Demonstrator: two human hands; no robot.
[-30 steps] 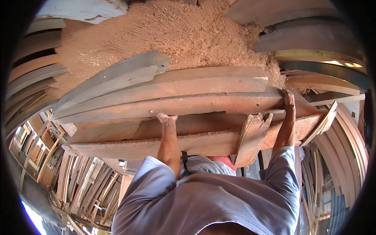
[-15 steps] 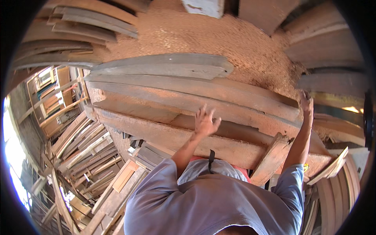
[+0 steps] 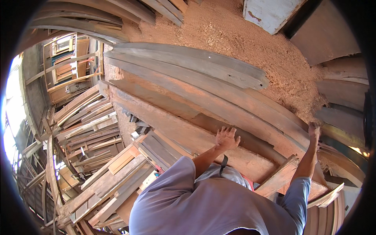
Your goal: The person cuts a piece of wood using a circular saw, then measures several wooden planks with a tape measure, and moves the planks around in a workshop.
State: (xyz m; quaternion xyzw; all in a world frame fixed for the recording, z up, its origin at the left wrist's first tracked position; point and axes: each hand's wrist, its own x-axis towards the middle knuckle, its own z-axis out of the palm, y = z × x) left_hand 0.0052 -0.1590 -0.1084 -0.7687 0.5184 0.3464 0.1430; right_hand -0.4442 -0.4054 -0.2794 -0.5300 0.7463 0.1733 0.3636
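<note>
My left hand [image 3: 227, 139] lies palm down with its fingers spread, at the near side of a dark, wet-looking strip [image 3: 219, 125] along the long wooden beam [image 3: 168, 121] in front of me. Farther right, my right hand [image 3: 314, 131] is at the right-hand end of the long planks [image 3: 219, 94] stacked beyond that beam. Its fingers are drawn together, and what they hold, if anything, is hidden. A weathered grey board [image 3: 188, 60] lies on the far side of the stack. Close to my right forearm, a short wooden block [image 3: 276, 178] sits across the beam's near end.
Sawdust [image 3: 219, 35] covers the floor beyond the planks. A whitish box-like piece [image 3: 270, 13] and a brown panel [image 3: 325, 31] stand at the far right. Stacked lumber [image 3: 90, 129] fills the left, with loose boards [image 3: 117, 180] near my left elbow. Wooden frames [image 3: 70, 58] lean at the back left.
The view has turned, so the planks slant more steeply down to the right. My left hand has come down from above the planks onto the beam's edge. The right hand stays at the planks' end.
</note>
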